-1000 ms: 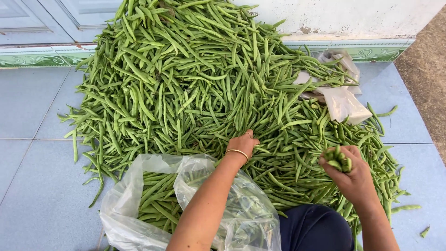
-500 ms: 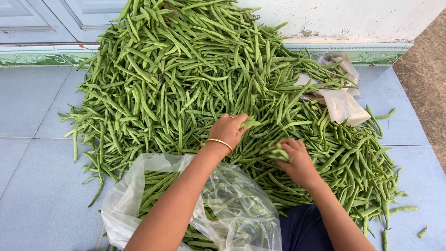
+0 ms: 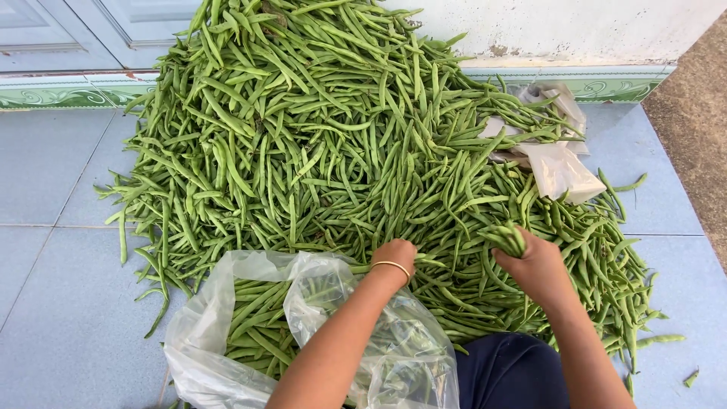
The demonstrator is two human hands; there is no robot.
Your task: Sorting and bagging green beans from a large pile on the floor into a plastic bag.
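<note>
A big heap of green beans [image 3: 318, 136] covers the blue tiled floor in front of me. My right hand [image 3: 539, 266] is closed around a small bunch of beans [image 3: 506, 238] at the heap's near right side. My left hand [image 3: 394, 257], with a thin gold bangle at the wrist, rests fingers-down on the beans at the heap's near edge; I cannot see whether it grips any. Just under my left forearm lies a clear plastic bag [image 3: 227, 333], partly filled with beans, its mouth open toward the heap.
Crumpled white plastic bags [image 3: 556, 163] lie on the heap's right side. A low tiled step with green trim [image 3: 68, 95] and a white wall [image 3: 575, 30] run behind. Bare ground [image 3: 700, 113] borders the tiles at right. Stray beans [image 3: 659, 341] lie near my right arm.
My right hand went into the heap, then drew back right holding a bunch of beans. My left hand reached farther up the heap, then pulled back to its near edge by the bag.
</note>
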